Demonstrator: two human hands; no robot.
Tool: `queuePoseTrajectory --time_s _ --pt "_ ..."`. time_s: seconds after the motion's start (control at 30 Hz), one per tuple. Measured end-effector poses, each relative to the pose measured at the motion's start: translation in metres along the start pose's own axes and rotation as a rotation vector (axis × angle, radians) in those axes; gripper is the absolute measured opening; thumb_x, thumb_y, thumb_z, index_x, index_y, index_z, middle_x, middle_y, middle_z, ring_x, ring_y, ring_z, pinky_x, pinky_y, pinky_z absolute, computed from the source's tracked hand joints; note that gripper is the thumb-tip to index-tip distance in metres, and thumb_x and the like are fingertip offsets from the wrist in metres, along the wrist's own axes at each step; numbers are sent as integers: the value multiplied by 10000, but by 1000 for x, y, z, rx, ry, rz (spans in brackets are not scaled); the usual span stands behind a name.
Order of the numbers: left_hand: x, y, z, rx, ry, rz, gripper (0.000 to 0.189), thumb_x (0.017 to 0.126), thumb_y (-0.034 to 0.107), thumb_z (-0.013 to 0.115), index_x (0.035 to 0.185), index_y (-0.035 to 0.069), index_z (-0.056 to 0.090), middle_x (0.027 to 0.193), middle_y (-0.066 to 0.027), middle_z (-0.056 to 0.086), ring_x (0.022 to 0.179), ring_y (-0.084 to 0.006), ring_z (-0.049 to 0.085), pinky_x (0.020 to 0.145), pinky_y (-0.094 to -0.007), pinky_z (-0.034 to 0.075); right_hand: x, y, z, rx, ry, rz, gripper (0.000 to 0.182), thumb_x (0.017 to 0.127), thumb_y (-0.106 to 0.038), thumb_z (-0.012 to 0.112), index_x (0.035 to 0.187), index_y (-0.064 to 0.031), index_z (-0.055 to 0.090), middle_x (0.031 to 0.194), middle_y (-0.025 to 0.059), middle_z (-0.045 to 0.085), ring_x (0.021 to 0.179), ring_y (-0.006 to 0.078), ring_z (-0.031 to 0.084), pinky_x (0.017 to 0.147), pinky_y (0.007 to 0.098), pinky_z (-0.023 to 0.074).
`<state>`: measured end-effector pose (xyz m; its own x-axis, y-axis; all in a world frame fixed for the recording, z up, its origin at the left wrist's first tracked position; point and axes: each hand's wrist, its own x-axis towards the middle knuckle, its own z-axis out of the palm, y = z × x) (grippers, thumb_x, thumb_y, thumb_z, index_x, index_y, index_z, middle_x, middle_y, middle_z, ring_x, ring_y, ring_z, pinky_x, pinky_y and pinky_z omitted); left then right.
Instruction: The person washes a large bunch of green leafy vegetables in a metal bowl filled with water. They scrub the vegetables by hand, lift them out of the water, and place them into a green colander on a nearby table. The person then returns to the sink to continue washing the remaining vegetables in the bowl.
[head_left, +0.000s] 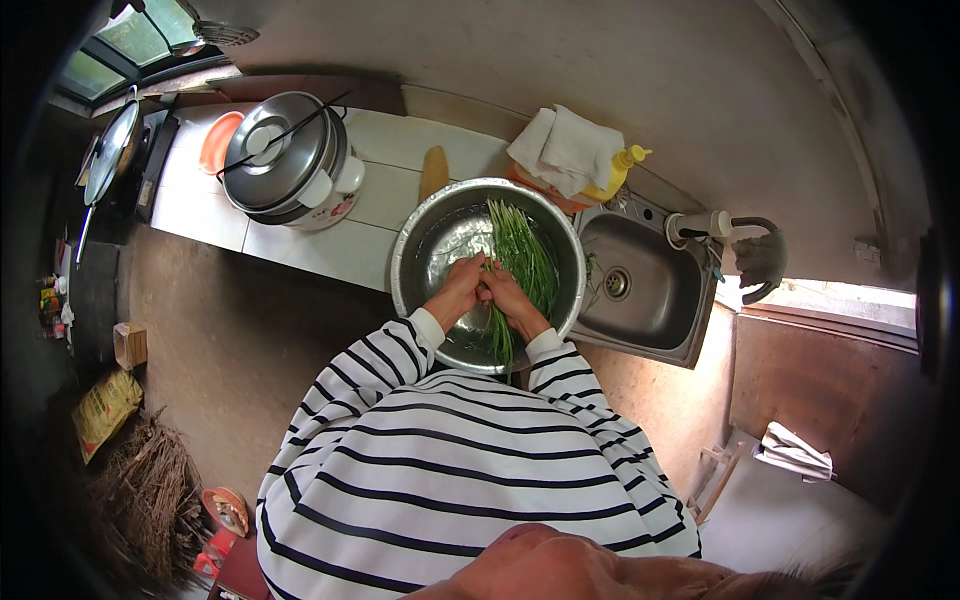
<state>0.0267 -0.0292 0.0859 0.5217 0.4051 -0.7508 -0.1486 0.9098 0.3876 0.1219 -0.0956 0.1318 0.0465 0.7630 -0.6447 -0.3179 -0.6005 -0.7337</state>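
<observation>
A large metal basin (577, 255) with water in it stands on the tiled counter, right before me. Long thin green stalks, like chives or scallions, make a bunch (525, 255) along the right side of the basin, pale ends away from me. Over the middle of the basin my left hand (461, 285) and my right hand (506, 292) meet, both closed on a smaller bundle of greens (500, 330) whose leaves hang towards me over the near rim. The fingertips partly hide one another.
Right of the basin is a steel sink (637, 300) with a tap (701, 225) and some green scraps. Behind stand a cloth (574, 146) and a yellow pump bottle (619, 176). A lidded pot (277, 165) and an orange bowl (219, 142) are on the left.
</observation>
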Motion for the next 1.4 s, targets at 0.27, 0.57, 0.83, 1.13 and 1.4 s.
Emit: queuePoseTrajectory --time_s 0.27,0.57,0.83,1.13,1.4 --pt "36 -13 -25 -100 107 -20 173 957 188 486 946 24 541 891 -131 631 580 -223 562 457 -329 454 -10 7 3 -17 -9 49 247 945 -241 457 794 -71 555 585 -21 463 503 90 411 500 249 359" --pt "-5 0 -15 -52 -160 -37 188 948 248 522 948 70 580 893 -56 627 712 -158 568 617 -344 496 -9 -9 -5 10 35 -38 248 963 -264 443 835 -80 549 569 -31 439 493 84 402 492 249 365" --pt "6 32 -29 -96 73 229 274 977 252 491 1086 8 554 1104 -133 617 996 -237 609 858 -361 498 -28 2 4 13 -118 127 257 945 -287 476 826 -73 554 590 -26 463 502 79 402 476 253 353" --pt "-16 16 -7 42 -228 45 285 957 229 551 1119 -5 542 1056 -124 615 972 -215 595 830 -351 508 -20 -9 -1 61 -165 121 258 974 -313 462 846 -99 528 568 -56 378 498 71 366 461 222 337" --pt "-32 32 -4 -53 14 60 302 962 262 516 1055 -15 593 991 -112 652 779 -196 616 716 -312 498 -21 7 -8 128 -104 64 217 970 -272 447 875 -99 538 569 -51 394 486 61 364 443 224 316"
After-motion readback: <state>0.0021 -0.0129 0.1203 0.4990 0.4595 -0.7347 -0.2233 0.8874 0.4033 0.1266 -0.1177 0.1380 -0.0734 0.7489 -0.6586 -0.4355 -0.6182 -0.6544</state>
